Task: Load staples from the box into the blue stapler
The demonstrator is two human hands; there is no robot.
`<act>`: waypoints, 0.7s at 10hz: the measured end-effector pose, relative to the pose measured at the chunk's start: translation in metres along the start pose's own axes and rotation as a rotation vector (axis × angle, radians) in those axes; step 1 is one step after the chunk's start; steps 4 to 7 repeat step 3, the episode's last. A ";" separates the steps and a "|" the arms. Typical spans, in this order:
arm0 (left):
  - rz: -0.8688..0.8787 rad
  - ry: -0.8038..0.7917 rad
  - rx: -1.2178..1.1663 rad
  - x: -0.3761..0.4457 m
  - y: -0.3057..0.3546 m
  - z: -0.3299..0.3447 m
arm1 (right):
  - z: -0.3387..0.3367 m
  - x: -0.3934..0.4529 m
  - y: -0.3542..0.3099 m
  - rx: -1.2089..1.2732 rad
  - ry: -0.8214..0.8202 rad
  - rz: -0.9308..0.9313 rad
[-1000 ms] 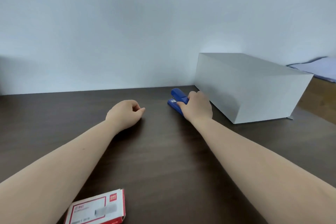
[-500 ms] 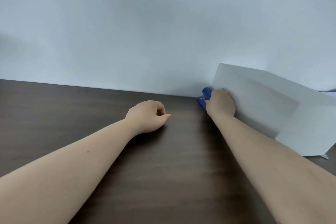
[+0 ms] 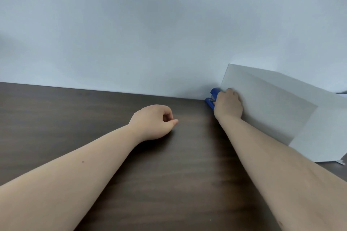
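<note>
The blue stapler (image 3: pixel 211 98) lies on the dark wooden table (image 3: pixel 93 118) at the far right, close to the wall and beside a grey box. My right hand (image 3: pixel 228 106) covers most of it with the fingers closed around its body; only the stapler's left end shows. My left hand (image 3: pixel 153 124) rests on the table to the left of it, loosely curled with thumb and forefinger touching, holding nothing. The staple box is out of view.
A large grey cardboard box (image 3: pixel 281 110) stands right of the stapler, touching my right hand's far side. A pale wall (image 3: pixel 150 33) rises straight behind the table's back edge. A small scrap (image 3: pixel 340 162) lies by the box's near corner.
The view has tilted up and turned left, so the red and white staple box at the near edge has left the frame. Both hands hold about the same places, the right still on the stapler.
</note>
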State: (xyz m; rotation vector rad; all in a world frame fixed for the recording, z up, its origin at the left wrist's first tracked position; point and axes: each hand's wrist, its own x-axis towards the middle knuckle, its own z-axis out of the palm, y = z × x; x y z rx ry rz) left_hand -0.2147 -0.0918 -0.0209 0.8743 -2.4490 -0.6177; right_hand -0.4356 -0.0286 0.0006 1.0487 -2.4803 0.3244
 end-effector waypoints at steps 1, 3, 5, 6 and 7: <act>0.008 0.001 0.009 0.000 -0.001 0.000 | -0.001 -0.002 -0.002 0.009 0.075 -0.083; -0.052 -0.018 -0.021 -0.002 0.004 -0.004 | -0.013 -0.009 -0.009 -0.018 0.025 -0.213; -0.052 -0.018 -0.021 -0.002 0.004 -0.004 | -0.013 -0.009 -0.009 -0.018 0.025 -0.213; -0.052 -0.018 -0.021 -0.002 0.004 -0.004 | -0.013 -0.009 -0.009 -0.018 0.025 -0.213; -0.052 -0.018 -0.021 -0.002 0.004 -0.004 | -0.013 -0.009 -0.009 -0.018 0.025 -0.213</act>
